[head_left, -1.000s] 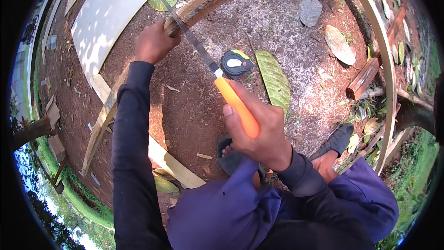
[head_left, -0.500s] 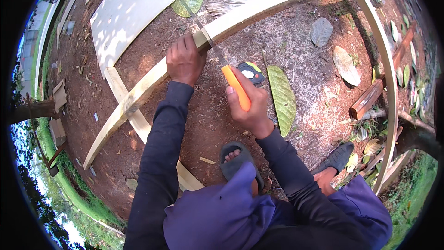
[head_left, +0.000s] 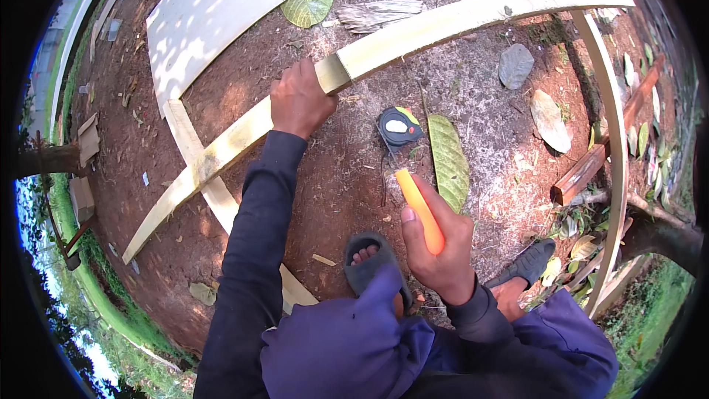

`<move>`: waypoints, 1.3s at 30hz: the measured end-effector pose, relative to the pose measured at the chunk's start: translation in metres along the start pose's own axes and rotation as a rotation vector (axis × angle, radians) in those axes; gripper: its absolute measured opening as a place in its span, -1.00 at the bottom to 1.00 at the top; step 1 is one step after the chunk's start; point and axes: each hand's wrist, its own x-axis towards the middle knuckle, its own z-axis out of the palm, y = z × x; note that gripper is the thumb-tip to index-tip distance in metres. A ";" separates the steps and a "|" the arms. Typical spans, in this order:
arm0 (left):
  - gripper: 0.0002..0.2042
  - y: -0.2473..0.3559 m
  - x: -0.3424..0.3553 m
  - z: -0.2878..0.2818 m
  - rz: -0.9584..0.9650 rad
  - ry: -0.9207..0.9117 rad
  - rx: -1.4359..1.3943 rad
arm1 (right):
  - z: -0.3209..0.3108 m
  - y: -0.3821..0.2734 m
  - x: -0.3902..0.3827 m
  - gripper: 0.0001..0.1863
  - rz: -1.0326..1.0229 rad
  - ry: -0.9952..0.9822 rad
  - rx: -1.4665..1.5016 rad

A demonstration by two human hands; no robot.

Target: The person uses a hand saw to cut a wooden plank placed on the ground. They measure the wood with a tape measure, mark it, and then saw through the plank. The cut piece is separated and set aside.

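My left hand (head_left: 301,100) is closed around a long pale wooden beam (head_left: 436,28), which runs from lower left to upper right. Just right of that hand, a dark line crosses the beam, with a shaded patch beside it. My right hand (head_left: 443,247) grips the orange handle of a handsaw (head_left: 419,210), held apart from the beam and nearer my body. The saw's blade is hard to make out, thin and blurred beyond the handle. Between the saw and the beam, a black tape measure (head_left: 399,126) lies on the soil beside a large green leaf (head_left: 447,162).
Under the beam's left part crosses another wooden strip (head_left: 185,131); a third strip (head_left: 611,103) passes under its right end. A pale sheet of board (head_left: 214,22) lies at the far left. Brown timber (head_left: 583,171) lies at right. My sandalled feet (head_left: 373,262) stand close by.
My right hand has drawn the saw away from the beam, down and to the right toward my body. My left hand keeps its grip on the beam.
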 end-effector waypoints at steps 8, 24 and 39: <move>-0.62 0.008 0.011 0.007 0.042 0.013 -0.086 | 0.064 0.012 0.136 -0.71 -0.199 0.115 -0.069; -0.60 -0.003 0.003 -0.001 -0.042 0.011 -0.008 | 0.005 0.046 0.005 -0.52 -0.161 -0.047 -0.066; -0.58 0.003 0.012 -0.002 -0.094 -0.045 0.027 | 0.011 0.043 0.028 -0.55 -0.158 0.003 0.003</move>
